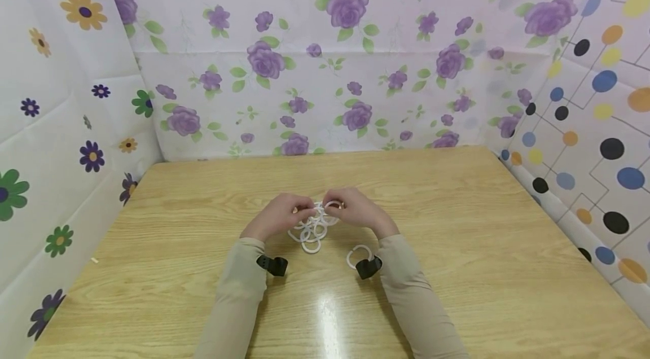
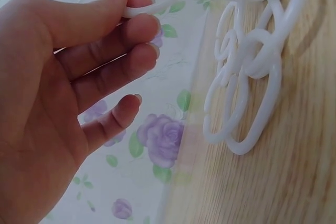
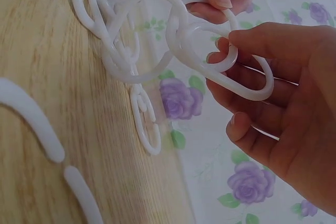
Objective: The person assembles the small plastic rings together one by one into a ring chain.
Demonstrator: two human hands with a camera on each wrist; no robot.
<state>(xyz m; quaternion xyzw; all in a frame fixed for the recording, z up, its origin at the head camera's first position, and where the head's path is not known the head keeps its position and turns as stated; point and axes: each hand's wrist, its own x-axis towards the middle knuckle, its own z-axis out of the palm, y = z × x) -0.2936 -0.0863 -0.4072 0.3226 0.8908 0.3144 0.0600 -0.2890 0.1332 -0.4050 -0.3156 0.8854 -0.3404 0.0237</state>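
Both hands meet over a cluster of white plastic open rings [image 1: 311,251], linked into a chain, at mid-table. My left hand [image 1: 284,215] pinches one ring between thumb and index finger; in the left wrist view its other fingers are loosely bent. My right hand [image 1: 358,209] grips a white ring [image 3: 231,85] with thumb and fingertips, and another ring passes through it. From the held rings the chain [image 2: 270,98] hangs toward the wood. A single loose ring [image 1: 348,258] with a small gap lies on the table beside the right wrist, partly behind the wrist camera.
The wooden table [image 1: 457,223] has floral cloth [image 1: 315,93] at its back and patterned sheets on both sides. A small pale piece [image 1: 94,260] lies near the left edge. Black wrist cameras [image 1: 274,265] sit on both forearms.
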